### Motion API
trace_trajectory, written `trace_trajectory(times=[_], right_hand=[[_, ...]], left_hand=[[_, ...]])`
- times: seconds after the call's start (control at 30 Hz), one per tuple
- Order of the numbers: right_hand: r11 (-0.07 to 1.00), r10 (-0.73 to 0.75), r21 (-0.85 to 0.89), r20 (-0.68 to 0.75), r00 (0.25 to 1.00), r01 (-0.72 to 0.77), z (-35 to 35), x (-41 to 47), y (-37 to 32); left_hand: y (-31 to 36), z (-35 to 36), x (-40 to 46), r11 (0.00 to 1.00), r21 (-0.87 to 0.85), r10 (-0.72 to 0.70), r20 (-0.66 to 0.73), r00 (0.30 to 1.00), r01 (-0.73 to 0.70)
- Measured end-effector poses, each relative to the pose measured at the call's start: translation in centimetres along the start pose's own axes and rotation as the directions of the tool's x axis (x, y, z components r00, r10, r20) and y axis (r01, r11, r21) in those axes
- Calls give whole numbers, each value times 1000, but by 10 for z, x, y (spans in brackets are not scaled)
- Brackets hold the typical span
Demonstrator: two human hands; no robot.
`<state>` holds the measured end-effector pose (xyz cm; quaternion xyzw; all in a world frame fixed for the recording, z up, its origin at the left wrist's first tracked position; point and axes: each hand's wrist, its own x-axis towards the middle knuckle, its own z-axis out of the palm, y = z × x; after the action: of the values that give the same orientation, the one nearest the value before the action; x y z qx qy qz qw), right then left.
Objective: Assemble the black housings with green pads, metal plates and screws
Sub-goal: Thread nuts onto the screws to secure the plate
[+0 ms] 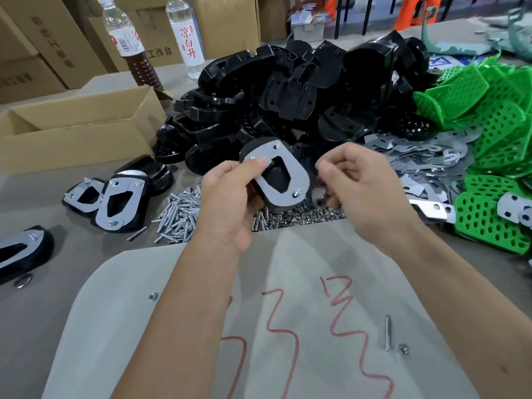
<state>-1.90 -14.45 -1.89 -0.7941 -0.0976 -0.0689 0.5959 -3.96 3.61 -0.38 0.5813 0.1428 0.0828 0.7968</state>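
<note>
Left grip (230, 194) clasps the plated black housing (277, 175); right grip (357, 182) — fingers curled, contents unclear.

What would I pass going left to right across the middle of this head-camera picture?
Open brown cardboard box → finished black housings with metal plates → pile of silver screws → left hand holding a black housing with metal plate → right hand → loose grey metal plates → perforated green pads.

The housings (288, 90) were glossy black plastic, the plate (290, 180) smooth matt metal, the pads (489, 116) bright green perforated plastic, the box (72, 133) plain cardboard.
</note>
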Motion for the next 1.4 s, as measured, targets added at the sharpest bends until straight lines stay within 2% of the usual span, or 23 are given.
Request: trace_trajectory(times=[0.07,0.13,0.2,0.47,0.63,0.87,1.03,1.2,1.4], right_hand=[[916,-105,-369,155,982,157,-3,-1,1],[785,-84,-562,320,944,261,-3,-1,1],[735,-64,-612,365,929,291,-1,-2,2],[726,-63,-625,356,932,287,0,-1,-2],[873,-103,-456,171,980,171,-3,-1,-2],[986,-63,-158,-32,997,57,-6,1,-3],[989,37,146,-48,998,-30,-9,0,-4],[952,79,298,-20,997,-70,-14,-1,-6],[967,-46,248,-67,997,61,-10,-1,-6]], left_hand=[[0,-3,3,1000,8,12,-30,999,-11],[-1,-4,3,999,32,28,-42,999,-26],[-2,-3,2,999,48,28,-47,999,-25],[-4,-3,5,998,57,12,-58,998,-8],[-4,-1,5,998,65,11,-68,998,-7],[-6,1,3,993,120,24,-58,998,-17],[-9,5,-1,986,168,16,-13,1000,-14],[-8,12,-8,981,190,19,39,999,-26],[-10,13,-9,971,235,26,75,997,-43]])
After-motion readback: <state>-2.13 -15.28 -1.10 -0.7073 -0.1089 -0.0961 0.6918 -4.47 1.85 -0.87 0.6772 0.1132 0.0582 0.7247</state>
